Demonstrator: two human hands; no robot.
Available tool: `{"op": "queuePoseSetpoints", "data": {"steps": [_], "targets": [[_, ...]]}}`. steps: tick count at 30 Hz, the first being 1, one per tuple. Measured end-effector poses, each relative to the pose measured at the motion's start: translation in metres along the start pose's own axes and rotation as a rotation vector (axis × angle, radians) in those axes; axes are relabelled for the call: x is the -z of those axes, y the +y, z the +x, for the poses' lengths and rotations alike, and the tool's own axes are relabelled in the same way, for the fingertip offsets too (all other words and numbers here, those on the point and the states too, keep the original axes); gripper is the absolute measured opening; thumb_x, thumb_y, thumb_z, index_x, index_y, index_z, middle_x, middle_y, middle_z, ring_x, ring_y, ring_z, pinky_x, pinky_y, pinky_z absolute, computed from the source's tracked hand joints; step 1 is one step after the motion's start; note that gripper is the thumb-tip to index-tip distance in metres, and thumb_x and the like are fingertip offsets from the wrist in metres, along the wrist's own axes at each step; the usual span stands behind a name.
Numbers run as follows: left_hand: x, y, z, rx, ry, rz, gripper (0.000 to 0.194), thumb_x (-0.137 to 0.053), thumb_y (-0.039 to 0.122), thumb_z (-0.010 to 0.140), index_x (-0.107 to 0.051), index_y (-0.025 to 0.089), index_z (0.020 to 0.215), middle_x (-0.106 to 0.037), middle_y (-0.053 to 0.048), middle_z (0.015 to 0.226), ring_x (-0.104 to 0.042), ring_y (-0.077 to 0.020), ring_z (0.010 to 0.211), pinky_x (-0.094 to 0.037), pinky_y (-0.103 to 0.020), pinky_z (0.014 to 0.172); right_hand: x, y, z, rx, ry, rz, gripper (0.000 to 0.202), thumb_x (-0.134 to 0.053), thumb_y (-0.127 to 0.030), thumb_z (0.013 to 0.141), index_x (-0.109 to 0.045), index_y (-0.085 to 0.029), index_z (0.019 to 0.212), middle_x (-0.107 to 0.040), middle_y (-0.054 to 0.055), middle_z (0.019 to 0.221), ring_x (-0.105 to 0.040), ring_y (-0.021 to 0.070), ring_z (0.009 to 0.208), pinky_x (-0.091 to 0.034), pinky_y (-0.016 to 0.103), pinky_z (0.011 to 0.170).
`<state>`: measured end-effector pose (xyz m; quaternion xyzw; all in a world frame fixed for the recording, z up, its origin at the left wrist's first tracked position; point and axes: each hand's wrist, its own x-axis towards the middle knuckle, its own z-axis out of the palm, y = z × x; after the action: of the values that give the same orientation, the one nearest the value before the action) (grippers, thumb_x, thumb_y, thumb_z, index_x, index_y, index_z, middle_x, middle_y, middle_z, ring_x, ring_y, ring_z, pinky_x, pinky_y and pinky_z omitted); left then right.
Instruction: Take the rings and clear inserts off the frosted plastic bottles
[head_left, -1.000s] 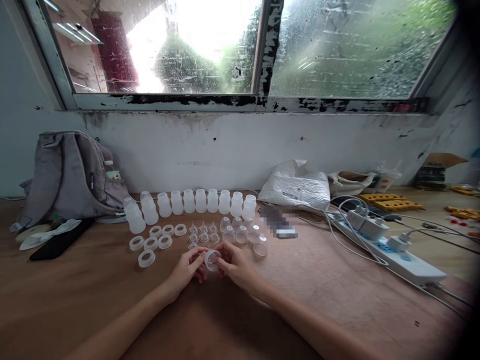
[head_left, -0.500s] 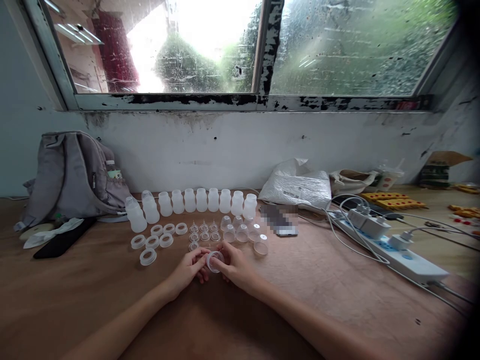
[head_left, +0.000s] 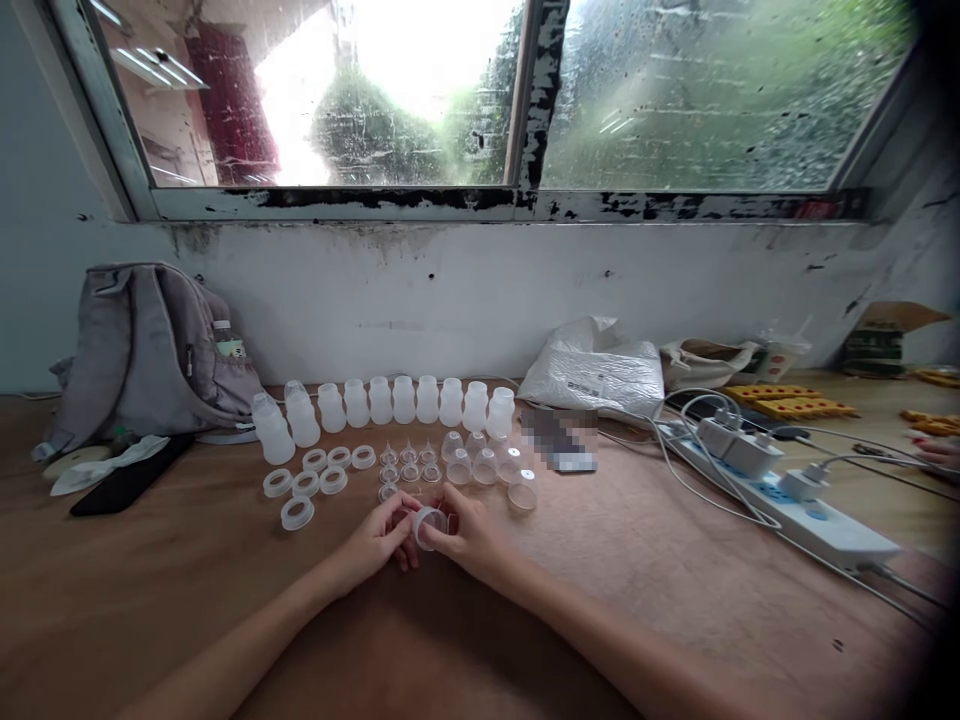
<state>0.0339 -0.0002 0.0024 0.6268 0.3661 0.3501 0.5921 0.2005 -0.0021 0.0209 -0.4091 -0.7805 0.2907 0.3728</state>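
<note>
My left hand [head_left: 388, 532] and my right hand [head_left: 470, 528] meet near the middle of the table, both closed on a translucent bottle collar ring [head_left: 430, 528]. Its round opening is tilted toward me, and my right thumb reaches into it. Whether a nipple sits inside the ring is hard to make out. Just beyond my fingers are clear bottle nipples [head_left: 409, 457] in rows. Clear domed caps [head_left: 485, 466] stand to their right. More collar rings [head_left: 298, 513] lie to the left. Frosted baby bottles [head_left: 403, 400] line the back, the two leftmost with tops on.
A grey backpack [head_left: 150, 350] and a black case [head_left: 131, 480] are at left. A phone [head_left: 574, 462] lies right of the caps, before a silver bag [head_left: 600, 370]. The white power strip [head_left: 817, 520] and its cables run along the right. A blurred hand [head_left: 937, 450] shows at the right edge.
The ring has turned slightly between my fingers, while both hands stay in nearly the same place. A blurred hand has appeared at the far right edge.
</note>
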Motion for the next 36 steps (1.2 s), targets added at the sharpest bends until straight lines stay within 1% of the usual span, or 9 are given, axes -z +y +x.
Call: {"op": "queuePoseSetpoints", "data": {"steps": [9,14,20,23,25,27,29,32,36], "targets": [[-0.002,-0.006,0.005,-0.026,0.138,-0.007,0.035,-0.051,0.045,0.075,-0.038,0.021,0.096,-0.051,0.002,0.075,-0.053,-0.0067,0.048,-0.042,-0.018,0.041,0.004,0.000,-0.003,0.049,-0.044,-0.051,0.026,-0.041,-0.010,0.074,-0.051,-0.020,0.096,-0.054,-0.003,0.069,-0.047,0.0092,0.057,-0.037,0.020,0.057],[-0.003,-0.005,0.004,-0.072,0.214,-0.003,0.036,-0.053,0.044,0.073,-0.039,0.020,0.096,-0.050,0.004,0.068,-0.051,-0.0073,0.046,-0.040,-0.017,0.039,0.007,-0.005,-0.002,0.002,-0.104,0.021,0.023,-0.038,-0.028,0.084,-0.050,-0.019,0.101,-0.054,-0.003,0.063,-0.048,0.0094,0.053,-0.038,0.020,0.053],[0.000,0.011,0.002,-0.161,0.301,0.112,0.030,-0.047,0.042,0.078,-0.042,0.019,0.096,-0.055,0.000,0.071,-0.051,-0.0082,0.046,-0.040,-0.018,0.041,0.003,0.002,-0.001,0.044,-0.075,-0.062,0.028,-0.053,-0.031,0.075,-0.052,-0.018,0.100,-0.060,0.003,0.082,-0.051,0.0097,0.058,-0.041,0.021,0.055],[0.025,0.034,0.014,-0.201,0.388,0.383,0.032,-0.041,0.042,0.080,-0.045,0.019,0.102,-0.059,-0.002,0.072,-0.054,-0.0103,0.047,-0.042,-0.021,0.048,0.006,0.008,0.000,0.017,-0.032,-0.091,0.026,-0.053,-0.033,0.075,-0.053,-0.017,0.095,-0.058,0.000,0.069,-0.050,0.0105,0.056,-0.040,0.021,0.053],[0.051,0.051,0.028,-0.178,0.529,0.686,0.038,-0.039,0.039,0.081,-0.041,0.019,0.113,-0.062,-0.003,0.074,-0.057,-0.0137,0.052,-0.043,-0.024,0.054,0.009,0.011,0.002,0.000,-0.009,-0.093,0.024,-0.052,-0.034,0.075,-0.053,-0.017,0.093,-0.055,-0.001,0.062,-0.049,0.0106,0.055,-0.040,0.021,0.051],[0.079,0.063,0.043,-0.024,0.683,1.109,0.047,-0.041,0.034,0.080,-0.034,0.016,0.123,-0.064,-0.008,0.078,-0.061,-0.0212,0.067,-0.043,-0.030,0.062,0.012,0.013,0.003,-0.010,0.015,-0.096,0.023,-0.052,-0.034,0.075,-0.053,-0.018,0.091,-0.054,-0.001,0.061,-0.049,0.0109,0.055,-0.039,0.021,0.051],[0.103,0.070,0.056,0.172,0.737,1.422,0.053,-0.041,0.028,0.079,-0.028,0.009,0.127,-0.063,-0.016,0.081,-0.060,-0.0292,0.078,-0.042,-0.036,0.065,0.013,0.015,0.004,-0.016,0.030,-0.101,0.024,-0.053,-0.035,0.075,-0.053,-0.018,0.091,-0.055,-0.001,0.062,-0.049,0.0114,0.056,-0.040,0.021,0.051],[0.124,0.071,0.070,0.276,0.749,1.548,0.050,-0.038,0.022,0.079,-0.029,0.003,0.125,-0.061,-0.022,0.086,-0.059,-0.0340,0.082,-0.042,-0.040,0.065,0.013,0.017,0.004,-0.015,0.028,-0.111,0.023,-0.052,-0.035,0.076,-0.053,-0.018,0.091,-0.054,-0.001,0.062,-0.049,0.0109,0.055,-0.040,0.022,0.052],[0.133,0.068,0.076,0.274,0.755,1.539,0.036,-0.039,0.018,0.078,-0.042,0.004,0.111,-0.061,-0.021,0.083,-0.059,-0.0327,0.082,-0.043,-0.038,0.064,0.013,0.018,0.003,-0.009,0.015,-0.125,0.024,-0.050,-0.036,0.077,-0.052,-0.017,0.092,-0.053,-0.001,0.061,-0.048,0.0105,0.054,-0.040,0.022,0.053]]}}
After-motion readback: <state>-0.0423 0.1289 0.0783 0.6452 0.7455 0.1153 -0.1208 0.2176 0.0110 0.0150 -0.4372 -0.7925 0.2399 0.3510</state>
